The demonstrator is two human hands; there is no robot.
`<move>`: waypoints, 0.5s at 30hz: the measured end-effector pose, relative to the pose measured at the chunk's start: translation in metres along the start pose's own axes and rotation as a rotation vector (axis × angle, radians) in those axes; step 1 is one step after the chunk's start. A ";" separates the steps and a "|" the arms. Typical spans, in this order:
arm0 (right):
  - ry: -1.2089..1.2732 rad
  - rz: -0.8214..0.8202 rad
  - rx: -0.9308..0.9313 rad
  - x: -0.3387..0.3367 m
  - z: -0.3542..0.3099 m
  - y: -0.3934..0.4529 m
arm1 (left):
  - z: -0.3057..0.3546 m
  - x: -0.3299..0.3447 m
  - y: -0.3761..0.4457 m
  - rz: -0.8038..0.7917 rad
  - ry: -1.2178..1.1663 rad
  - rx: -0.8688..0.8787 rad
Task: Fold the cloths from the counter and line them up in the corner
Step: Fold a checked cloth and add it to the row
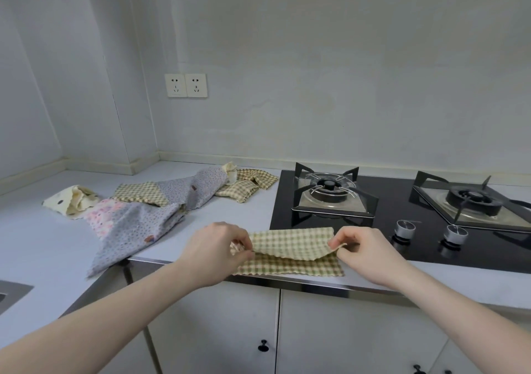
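Both hands' fingers (244, 240) pinch one checked cloth (290, 251); roughly six unfolded cloths (161, 201) behind.

Half-folded checked cloth (290, 251), counter edge (287, 280)

Black glass gas hob (402, 244) set into counter's right half, two burners with pan supports, two grey knobs (405, 228) along its front edge. Double wall socket (186, 85) above back edge. White cabinet doors (344, 333) below, black knobs.
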State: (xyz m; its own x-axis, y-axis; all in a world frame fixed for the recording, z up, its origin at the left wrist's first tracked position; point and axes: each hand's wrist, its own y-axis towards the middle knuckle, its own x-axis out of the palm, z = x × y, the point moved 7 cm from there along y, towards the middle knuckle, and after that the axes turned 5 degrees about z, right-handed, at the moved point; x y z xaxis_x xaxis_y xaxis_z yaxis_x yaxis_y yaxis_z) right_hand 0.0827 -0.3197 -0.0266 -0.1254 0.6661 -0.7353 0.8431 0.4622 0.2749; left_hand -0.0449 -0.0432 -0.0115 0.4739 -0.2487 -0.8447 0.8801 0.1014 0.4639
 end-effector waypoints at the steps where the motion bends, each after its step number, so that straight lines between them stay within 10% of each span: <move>1: -0.015 -0.009 -0.007 0.002 0.001 -0.004 | 0.000 0.002 -0.004 -0.009 0.013 0.001; 15: 0.008 0.112 0.040 -0.001 0.014 0.009 | -0.034 0.007 0.022 0.024 -0.182 -0.302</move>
State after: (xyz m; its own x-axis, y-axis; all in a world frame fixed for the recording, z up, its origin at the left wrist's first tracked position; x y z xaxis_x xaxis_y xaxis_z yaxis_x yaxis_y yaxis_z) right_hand 0.0976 -0.3246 -0.0317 -0.0336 0.7171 -0.6962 0.8722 0.3611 0.3298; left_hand -0.0212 -0.0096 -0.0162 0.5053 -0.4075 -0.7607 0.8508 0.3827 0.3602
